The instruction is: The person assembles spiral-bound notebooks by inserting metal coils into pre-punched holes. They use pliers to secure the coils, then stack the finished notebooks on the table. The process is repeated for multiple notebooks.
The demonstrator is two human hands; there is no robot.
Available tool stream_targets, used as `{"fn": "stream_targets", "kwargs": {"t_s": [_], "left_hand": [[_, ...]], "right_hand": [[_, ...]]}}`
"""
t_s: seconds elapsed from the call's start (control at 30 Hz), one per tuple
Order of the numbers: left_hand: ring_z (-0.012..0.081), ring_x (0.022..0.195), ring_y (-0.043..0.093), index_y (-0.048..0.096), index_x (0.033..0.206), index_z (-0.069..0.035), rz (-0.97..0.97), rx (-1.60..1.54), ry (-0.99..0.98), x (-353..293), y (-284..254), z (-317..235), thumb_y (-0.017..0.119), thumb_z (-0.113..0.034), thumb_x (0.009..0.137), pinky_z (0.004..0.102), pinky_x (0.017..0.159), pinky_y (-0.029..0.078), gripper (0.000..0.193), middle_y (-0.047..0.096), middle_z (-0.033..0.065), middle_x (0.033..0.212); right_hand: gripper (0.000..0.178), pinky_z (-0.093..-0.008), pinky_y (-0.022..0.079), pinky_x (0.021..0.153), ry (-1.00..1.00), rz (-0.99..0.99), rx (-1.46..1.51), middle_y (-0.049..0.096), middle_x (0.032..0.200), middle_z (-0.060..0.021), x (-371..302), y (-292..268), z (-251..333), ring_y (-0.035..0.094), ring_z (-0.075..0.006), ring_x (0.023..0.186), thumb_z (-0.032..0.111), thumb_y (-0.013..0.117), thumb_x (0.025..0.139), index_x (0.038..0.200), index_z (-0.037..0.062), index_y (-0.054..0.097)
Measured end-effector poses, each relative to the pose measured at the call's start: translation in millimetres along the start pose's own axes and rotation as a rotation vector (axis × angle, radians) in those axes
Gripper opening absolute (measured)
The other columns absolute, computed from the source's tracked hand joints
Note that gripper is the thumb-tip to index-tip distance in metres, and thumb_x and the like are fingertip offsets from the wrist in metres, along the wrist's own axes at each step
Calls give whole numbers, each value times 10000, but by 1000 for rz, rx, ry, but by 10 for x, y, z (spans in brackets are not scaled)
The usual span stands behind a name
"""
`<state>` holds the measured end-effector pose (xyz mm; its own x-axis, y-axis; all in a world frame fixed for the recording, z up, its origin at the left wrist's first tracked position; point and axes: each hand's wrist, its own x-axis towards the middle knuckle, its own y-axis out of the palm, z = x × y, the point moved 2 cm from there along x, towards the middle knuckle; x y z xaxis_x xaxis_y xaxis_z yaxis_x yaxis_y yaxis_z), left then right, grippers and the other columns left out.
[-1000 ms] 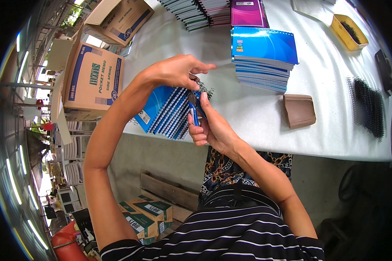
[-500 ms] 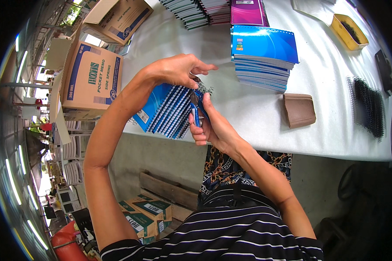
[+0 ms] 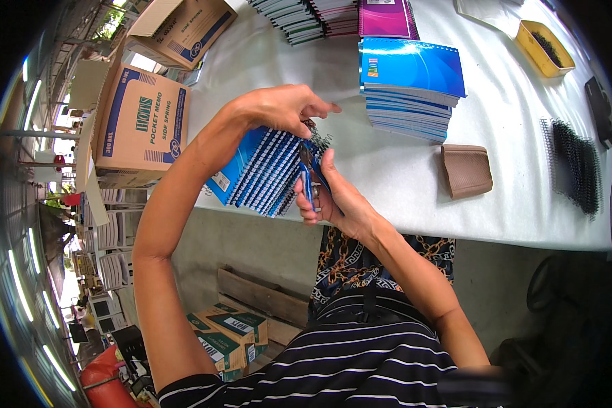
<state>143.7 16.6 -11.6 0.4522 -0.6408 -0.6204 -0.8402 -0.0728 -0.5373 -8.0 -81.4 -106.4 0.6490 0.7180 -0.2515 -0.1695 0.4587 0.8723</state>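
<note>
Drawn slightly back, blue pliers (image 3: 307,183) lie between clamped right fingers (image 3: 331,168); left fingers (image 3: 315,106): grip unclear.

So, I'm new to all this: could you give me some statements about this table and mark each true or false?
1. The right hand holds blue-handled pliers. True.
2. The left hand grips the brown pad. False: the left hand is at the far end of the fanned blue notebooks.
3. The brown pad lies nearer the person than the tall blue stack. True.
4. The yellow tray is empty. False: the yellow tray holds something dark.
5. Dark wire coils lie toward the table's right end. True.
</note>
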Motion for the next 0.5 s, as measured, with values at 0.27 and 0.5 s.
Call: {"fn": "stream_targets", "kwargs": {"t_s": [0.27, 0.5], "left_hand": [[398, 1138, 596, 486, 1354, 17, 41, 237, -60, 97, 78, -85, 713, -109, 769, 413, 972, 505, 641, 609, 293, 1190], [377, 1082, 632, 539, 1303, 33, 68, 283, -59, 121, 75, -73, 717, -142, 761, 400, 920, 525, 597, 629, 297, 1152]], "right_hand": [[684, -241, 259, 451, 39, -59, 25, 327, 576, 31, -81, 36, 9, 276, -86, 491, 734, 285, 913, 828, 85, 482], [704, -279, 345, 492, -3, -67, -63, 431, 615, -1, -122, 30, -40, 371, -112, 520, 703, 218, 934, 895, 69, 522]]}}
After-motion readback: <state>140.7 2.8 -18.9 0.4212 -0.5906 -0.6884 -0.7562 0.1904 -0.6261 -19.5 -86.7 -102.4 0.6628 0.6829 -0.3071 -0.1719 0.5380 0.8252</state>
